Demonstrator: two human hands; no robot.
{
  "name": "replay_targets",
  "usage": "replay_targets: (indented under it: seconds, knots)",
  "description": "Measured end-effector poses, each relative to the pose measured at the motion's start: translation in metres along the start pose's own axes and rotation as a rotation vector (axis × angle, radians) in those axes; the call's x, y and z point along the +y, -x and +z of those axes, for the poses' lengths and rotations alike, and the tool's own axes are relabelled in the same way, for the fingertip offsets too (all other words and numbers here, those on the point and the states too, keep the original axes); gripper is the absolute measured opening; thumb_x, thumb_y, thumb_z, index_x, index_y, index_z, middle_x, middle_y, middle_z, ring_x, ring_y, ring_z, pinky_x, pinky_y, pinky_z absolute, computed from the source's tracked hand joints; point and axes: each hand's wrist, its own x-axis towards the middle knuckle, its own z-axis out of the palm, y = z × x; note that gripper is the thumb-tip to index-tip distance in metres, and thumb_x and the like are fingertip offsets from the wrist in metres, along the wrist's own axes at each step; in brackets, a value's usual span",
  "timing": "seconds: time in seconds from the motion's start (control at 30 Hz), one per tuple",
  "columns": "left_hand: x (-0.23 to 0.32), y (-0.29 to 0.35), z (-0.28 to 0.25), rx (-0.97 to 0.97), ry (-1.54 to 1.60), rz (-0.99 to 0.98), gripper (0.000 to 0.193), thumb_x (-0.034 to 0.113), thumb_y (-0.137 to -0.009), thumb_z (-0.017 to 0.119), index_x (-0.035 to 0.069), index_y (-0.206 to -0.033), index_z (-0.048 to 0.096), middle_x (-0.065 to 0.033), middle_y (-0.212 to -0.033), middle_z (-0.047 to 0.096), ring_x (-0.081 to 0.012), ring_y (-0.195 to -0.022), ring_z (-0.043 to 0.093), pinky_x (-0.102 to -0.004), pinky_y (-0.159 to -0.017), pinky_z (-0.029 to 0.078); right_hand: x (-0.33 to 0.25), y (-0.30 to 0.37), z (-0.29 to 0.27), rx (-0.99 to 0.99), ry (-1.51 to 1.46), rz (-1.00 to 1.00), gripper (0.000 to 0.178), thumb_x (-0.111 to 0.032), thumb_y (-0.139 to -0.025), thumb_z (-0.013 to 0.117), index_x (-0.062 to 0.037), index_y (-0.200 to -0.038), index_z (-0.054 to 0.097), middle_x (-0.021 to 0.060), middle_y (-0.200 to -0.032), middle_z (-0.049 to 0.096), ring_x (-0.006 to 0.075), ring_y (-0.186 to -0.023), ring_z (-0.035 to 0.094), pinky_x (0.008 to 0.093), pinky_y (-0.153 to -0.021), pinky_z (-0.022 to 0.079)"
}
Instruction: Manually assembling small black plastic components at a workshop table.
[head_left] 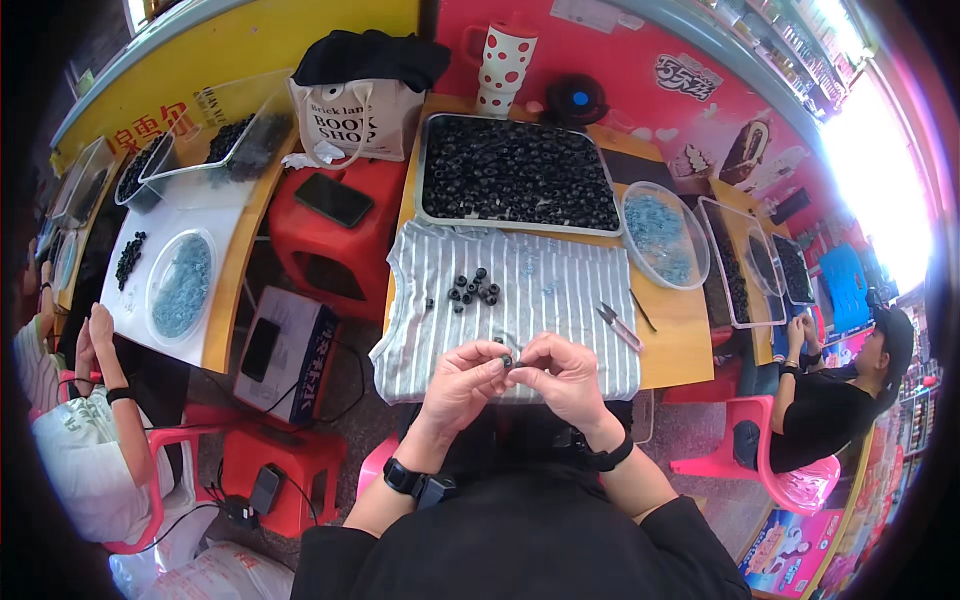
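A plain black top (520,540) clothes the person, its loose left sleeve (340,562) and right sleeve (700,548) both short, with the left hand (456,388) and right hand (570,388) bare beyond it. Farther out than the top's left sleeve, a black watch (404,477) with a dark rounded-square face sits beside a small grey block (437,491); past the top's right sleeve is a black wristband (610,456), its detail too small to tell.
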Motion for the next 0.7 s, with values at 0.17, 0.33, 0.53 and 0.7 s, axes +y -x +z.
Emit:
replay_targets:
  seconds: [0.17, 0.33, 0.53, 0.7]
  knots:
    - [-0.003, 0.002, 0.0, 0.002, -0.061, -0.012, 0.022, 0.003, -0.089, 0.065, -0.001, -0.11, 0.065, -0.0102, -0.095, 0.067, -0.0171, -0.078, 0.066, -0.0259, -0.068, 0.053, -0.009, -0.002, 0.003, -0.011, 0.113, -0.09, 0.014, 0.007, -0.078, 0.072, 0.002, -0.079, 0.059, 0.005, -0.078, 0.061, 0.0082, -0.066, 0.062, 0.0219, -0.057, 0.049]
    - [-0.003, 0.002, 0.003, -0.025, -0.091, 0.019, 0.017, 0.001, -0.09, 0.063, -0.001, -0.107, 0.067, -0.0066, -0.1, 0.064, -0.0134, -0.083, 0.064, -0.0232, -0.069, 0.052, -0.007, 0.0, 0.0, -0.028, 0.209, -0.015, 0.017, 0.005, -0.077, 0.074, 0.0008, -0.074, 0.058, 0.0012, -0.068, 0.057, 0.0049, -0.061, 0.056, 0.0212, -0.053, 0.044]
    - [-0.002, 0.0, 0.007, -0.081, -0.118, 0.047, 0.017, 0.001, -0.09, 0.062, -0.002, -0.106, 0.068, -0.0051, -0.098, 0.061, -0.0115, -0.085, 0.06, -0.0224, -0.071, 0.049, -0.007, 0.0, 0.001, -0.042, 0.149, 0.069, 0.023, -0.001, -0.073, 0.08, -0.0016, -0.072, 0.057, -0.0023, -0.066, 0.056, 0.003, -0.06, 0.051, 0.0211, -0.051, 0.04]
    - [-0.001, 0.001, 0.005, -0.122, -0.109, 0.05, 0.026, 0.001, -0.09, 0.063, -0.001, -0.115, 0.065, -0.006, -0.099, 0.062, -0.0122, -0.087, 0.061, -0.0234, -0.072, 0.051, -0.016, -0.004, -0.002, -0.098, 0.132, 0.067, 0.021, -0.002, -0.072, 0.081, -0.0033, -0.086, 0.065, -0.0026, -0.071, 0.059, 0.0038, -0.063, 0.052, 0.0215, -0.053, 0.041]
